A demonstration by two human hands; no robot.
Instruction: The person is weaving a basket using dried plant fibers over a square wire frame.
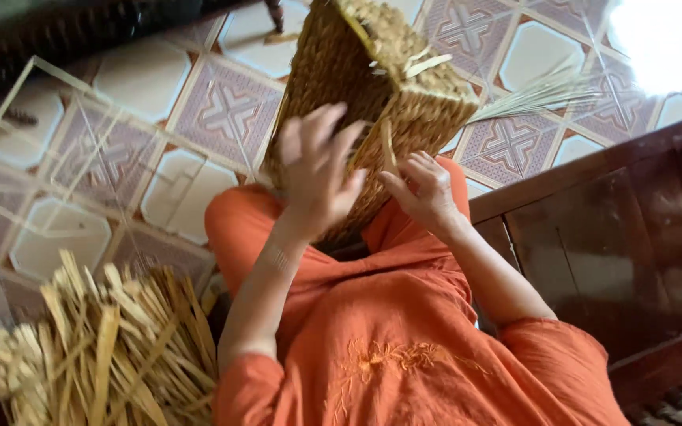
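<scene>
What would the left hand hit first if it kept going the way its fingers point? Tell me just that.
The woven basket. The left hand is open, its fingers pointing up and away toward the basket's side wall, which fills the line just beyond them. The hand is blurred, so whether they already touch is unclear.

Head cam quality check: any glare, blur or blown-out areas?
Head view: blown-out glare patch top right on the tiled floor; left hand motion-blurred with fingers spread; right hand and woven basket sharper; straw bundle slightly soft.

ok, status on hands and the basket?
Left hand open, blurred, by woven basket. Right hand pinching a straw strand. Nothing in the way.
</scene>
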